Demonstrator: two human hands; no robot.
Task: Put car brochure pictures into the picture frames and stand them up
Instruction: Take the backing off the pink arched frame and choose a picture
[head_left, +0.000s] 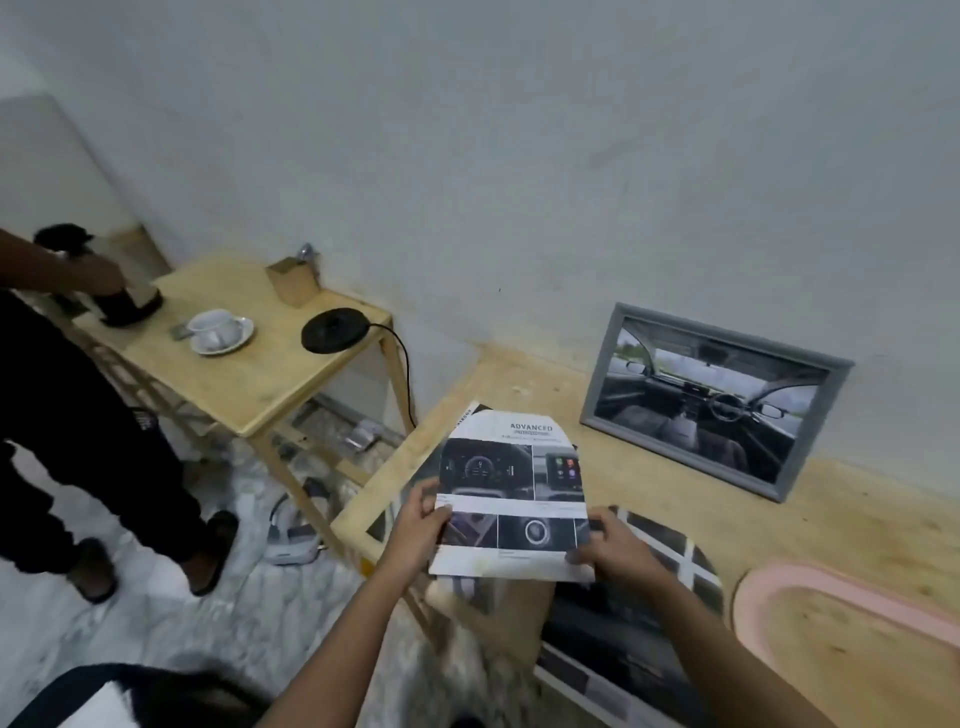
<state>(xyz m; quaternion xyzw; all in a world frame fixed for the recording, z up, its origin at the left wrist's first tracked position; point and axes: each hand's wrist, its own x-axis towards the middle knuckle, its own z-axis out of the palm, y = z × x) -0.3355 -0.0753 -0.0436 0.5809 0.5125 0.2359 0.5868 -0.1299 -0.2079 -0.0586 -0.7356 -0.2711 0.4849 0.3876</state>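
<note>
a car brochure page (511, 499) is held above the wooden table's (649, 488) near edge, pinched at its left side by the left hand (415, 530) and at its lower right by the right hand (615, 545). a grey frame (714, 400) with a car picture is stood against the wall.

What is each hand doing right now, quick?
Left hand: holding the brochure page by its left edge.
Right hand: holding the same page by its right edge.
</note>
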